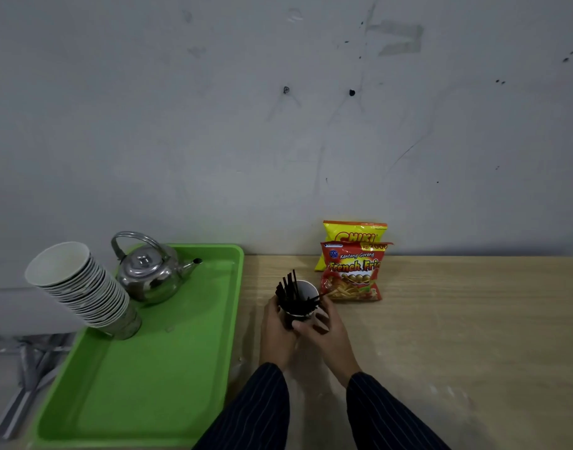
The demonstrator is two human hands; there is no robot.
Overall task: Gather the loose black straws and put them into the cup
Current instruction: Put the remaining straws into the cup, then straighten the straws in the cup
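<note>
A white paper cup (308, 291) stands on the wooden table just right of the green tray. Several black straws (291, 292) stick out of it, leaning left and right past the rim. My left hand (276, 332) wraps the cup's left side. On the cup's right and front side lies my right hand (330, 336), its fingers curled against the wall below the rim. The lower part of the cup is hidden behind both hands. I see no loose straws on the table.
A green tray (168, 368) at the left holds a steel kettle (150, 271) and a leaning stack of paper cups (80, 287). Two snack bags (353, 271) stand against the wall behind the cup. Wooden table surface (473, 319) stretches right.
</note>
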